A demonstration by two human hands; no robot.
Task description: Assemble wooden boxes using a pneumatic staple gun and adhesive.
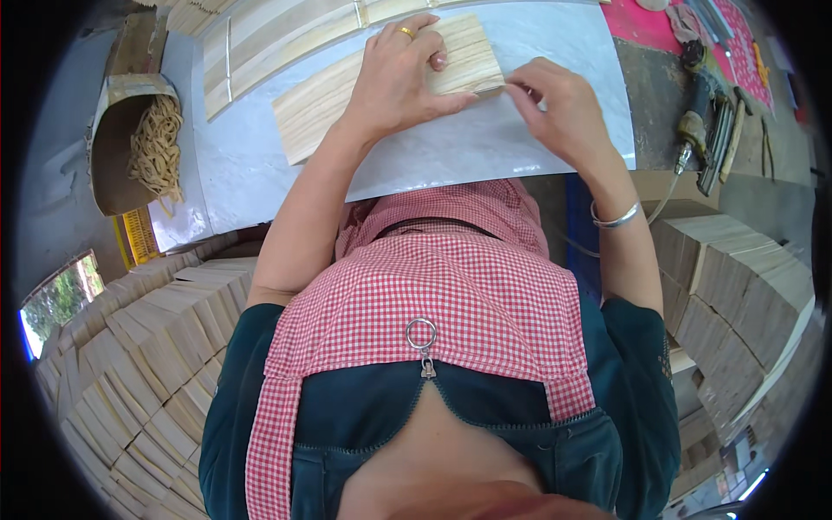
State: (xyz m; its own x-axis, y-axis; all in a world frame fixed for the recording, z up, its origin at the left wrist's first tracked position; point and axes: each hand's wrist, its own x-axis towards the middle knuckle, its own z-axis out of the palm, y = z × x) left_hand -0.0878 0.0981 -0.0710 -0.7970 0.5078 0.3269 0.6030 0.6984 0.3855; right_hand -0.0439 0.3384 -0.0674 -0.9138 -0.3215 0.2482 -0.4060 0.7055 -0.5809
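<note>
A pale wooden board (472, 54) lies at a slant on the light grey tabletop (555, 130) in front of me. My left hand (403, 78), with a ring on one finger, grips it from above; its thumb runs along the near edge and the fingers curl over the top. At the board's right end is my right hand (555, 108), its thumb and fingers pinched together near the corner. Whatever sits between those fingertips is hidden or too small to name. Behind the board lies a panel of joined wooden strips (286, 43).
On the left, a tipped container (108, 165) holds tan rubber bands (159, 143). A hose-fed air tool (696, 113) and metal bars (716, 147) lie to the right beside a pink cloth (637, 22). Wooden block stacks (165, 347) flank me, with another stack (737, 286) at right.
</note>
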